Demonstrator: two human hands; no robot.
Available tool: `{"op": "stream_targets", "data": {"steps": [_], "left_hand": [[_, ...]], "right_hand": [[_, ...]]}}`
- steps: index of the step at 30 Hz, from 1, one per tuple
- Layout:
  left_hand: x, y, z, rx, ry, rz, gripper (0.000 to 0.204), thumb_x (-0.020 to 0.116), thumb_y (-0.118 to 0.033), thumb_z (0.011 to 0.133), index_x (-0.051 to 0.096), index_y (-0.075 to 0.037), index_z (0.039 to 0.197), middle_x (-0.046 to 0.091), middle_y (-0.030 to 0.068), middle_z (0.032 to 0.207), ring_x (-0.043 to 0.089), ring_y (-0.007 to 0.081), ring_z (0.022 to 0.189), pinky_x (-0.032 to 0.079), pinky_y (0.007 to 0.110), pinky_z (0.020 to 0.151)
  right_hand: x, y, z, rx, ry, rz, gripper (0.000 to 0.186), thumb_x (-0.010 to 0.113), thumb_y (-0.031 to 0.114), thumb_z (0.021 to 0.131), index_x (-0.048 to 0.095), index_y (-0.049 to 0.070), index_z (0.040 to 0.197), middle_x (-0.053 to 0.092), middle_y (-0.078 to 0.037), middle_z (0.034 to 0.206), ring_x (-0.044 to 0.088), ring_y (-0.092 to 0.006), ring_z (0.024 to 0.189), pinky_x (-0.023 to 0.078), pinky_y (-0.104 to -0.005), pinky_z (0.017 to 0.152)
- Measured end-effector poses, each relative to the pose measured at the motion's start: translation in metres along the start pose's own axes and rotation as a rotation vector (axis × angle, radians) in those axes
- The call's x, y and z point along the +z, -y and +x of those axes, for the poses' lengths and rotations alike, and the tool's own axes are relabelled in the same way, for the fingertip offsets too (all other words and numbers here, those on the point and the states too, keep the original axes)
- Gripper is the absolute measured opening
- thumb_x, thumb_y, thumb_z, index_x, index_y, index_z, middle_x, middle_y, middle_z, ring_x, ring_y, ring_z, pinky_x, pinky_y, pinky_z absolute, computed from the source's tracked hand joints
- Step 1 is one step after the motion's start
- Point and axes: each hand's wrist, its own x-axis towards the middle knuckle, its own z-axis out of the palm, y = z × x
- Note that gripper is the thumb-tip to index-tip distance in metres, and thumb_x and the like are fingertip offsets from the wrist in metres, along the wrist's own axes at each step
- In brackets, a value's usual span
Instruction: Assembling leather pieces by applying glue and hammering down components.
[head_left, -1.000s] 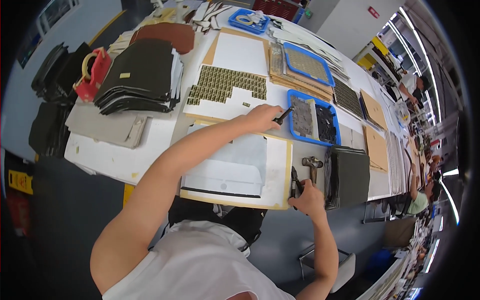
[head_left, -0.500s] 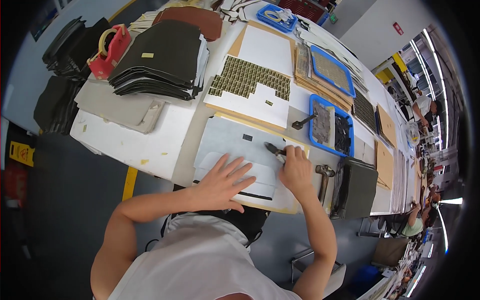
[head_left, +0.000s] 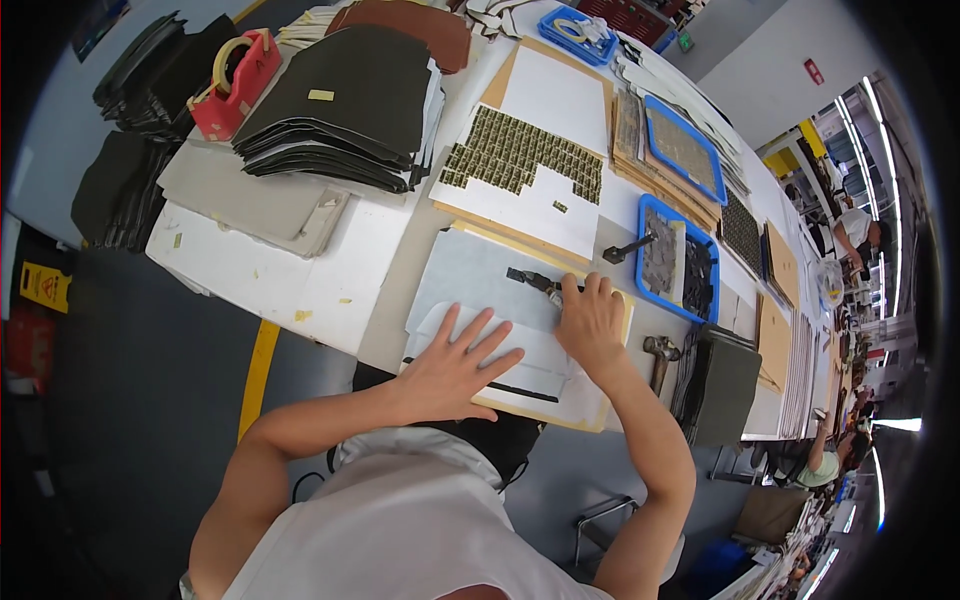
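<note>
A light grey-blue sheet (head_left: 470,262) lies on a yellow-edged board in front of me, with a pale curved panel (head_left: 535,362) across its near part. My left hand (head_left: 458,368) rests flat on this panel, fingers spread and holding nothing. In my right hand (head_left: 592,318) is a brush-like tool (head_left: 545,287) with a dark tip; my fingers are closed round its handle. It points left, its tip at a small black rectangle (head_left: 514,273) on the sheet. The tip partly hides that rectangle, and I cannot tell whether they touch.
Beyond the sheet, rows of small dark-green pieces (head_left: 525,150) cover a white board. A blue tray (head_left: 657,290) of dark pieces, a black-handled tool (head_left: 630,248) and a hammer (head_left: 660,360) are to the right. Black panels (head_left: 345,90) and a red tape dispenser (head_left: 238,85) stand left.
My right hand has brought the brush-like tool leftward over the sheet, from apart to the small black rectangle. My left hand stays flat on the panel. The whole view has shifted slightly.
</note>
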Motion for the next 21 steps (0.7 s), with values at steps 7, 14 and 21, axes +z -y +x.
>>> {"op": "stream_targets", "data": {"steps": [7, 14, 21], "left_hand": [[0.001, 0.0, 0.001, -0.006, 0.006, 0.006, 0.1, 0.065, -0.075, 0.08, 0.04, -0.015, 0.156, 0.035, 0.0202, 0.16, 0.026, 0.0458, 0.149, 0.019, 0.073, 0.116], [0.001, -0.001, -0.001, -0.004, 0.004, 0.007, 0.1, 0.065, -0.075, 0.08, 0.04, -0.015, 0.156, 0.035, 0.0197, 0.161, 0.026, 0.0455, 0.15, 0.018, 0.073, 0.116], [0.001, 0.0, -0.001, -0.002, -0.014, -0.014, 0.098, 0.066, -0.074, 0.081, 0.042, -0.015, 0.155, 0.035, 0.0207, 0.16, 0.025, 0.0463, 0.15, 0.017, 0.073, 0.116]], "right_hand": [[0.001, -0.003, 0.004, -0.043, -0.047, -0.085, 0.024, 0.068, 0.009, 0.075, 0.059, 0.009, 0.097, 0.057, -0.013, 0.087, 0.058, -0.0303, 0.083, 0.045, -0.0414, 0.066], [0.004, -0.009, 0.009, -0.038, 0.113, -0.015, 0.022, 0.068, 0.01, 0.075, 0.061, 0.007, 0.096, 0.061, -0.01, 0.076, 0.062, -0.0299, 0.07, 0.048, -0.0428, 0.064], [-0.004, 0.006, 0.01, -0.026, -0.013, -0.01, 0.022, 0.067, 0.007, 0.076, 0.06, 0.007, 0.097, 0.06, -0.014, 0.089, 0.06, -0.0307, 0.085, 0.045, -0.0423, 0.075]]}}
